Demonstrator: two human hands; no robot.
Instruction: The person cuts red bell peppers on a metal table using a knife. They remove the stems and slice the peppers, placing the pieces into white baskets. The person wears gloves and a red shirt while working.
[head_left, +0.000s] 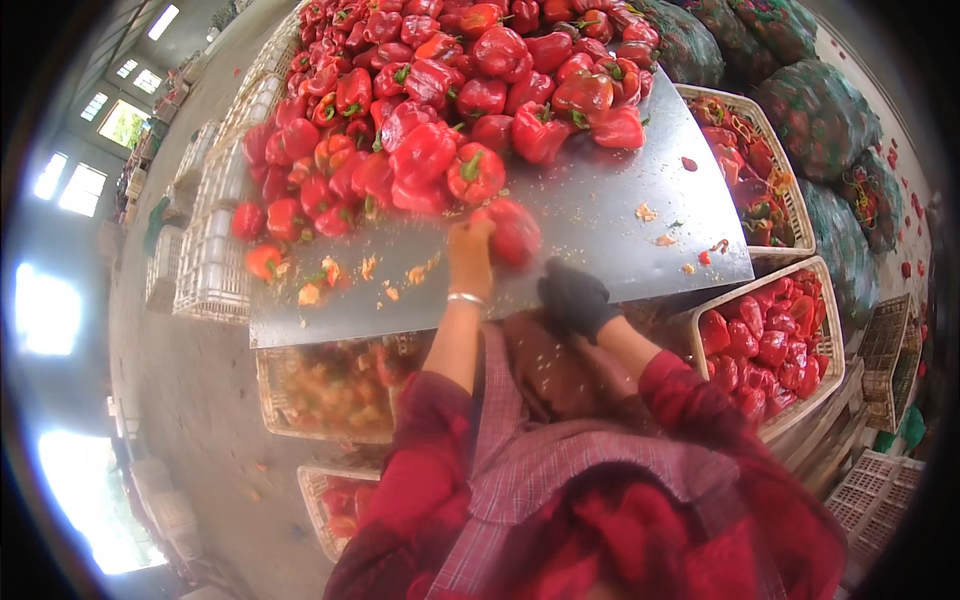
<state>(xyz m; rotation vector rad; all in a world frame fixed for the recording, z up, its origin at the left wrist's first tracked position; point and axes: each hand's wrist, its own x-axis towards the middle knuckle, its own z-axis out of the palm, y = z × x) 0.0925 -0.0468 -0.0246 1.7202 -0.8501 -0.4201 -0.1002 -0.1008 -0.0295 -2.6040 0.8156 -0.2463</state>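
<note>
My bare left hand (471, 255), a bracelet at its wrist, grips a red bell pepper (511, 234) just over the sheet-metal tabletop (600, 195). To its right, near the table's front edge, is my right hand (576, 297) in a dark glove. Its fingers are curled and blurred, and whether anything is inside them is hidden. A large heap of red bell peppers (435, 82) covers the far part of the table, right up to my left hand. Pepper scraps (330, 271) and seeds lie scattered on the metal.
Below the front edge stands a crate of blurred pepper waste (262, 397). At right are a crate of red peppers (831, 360) and a crate of scraps (802, 217), with green mesh sacks (817, 112) beyond. Stacked pale crates (214, 262) line the left side. Another pepper crate (311, 495) sits lower left.
</note>
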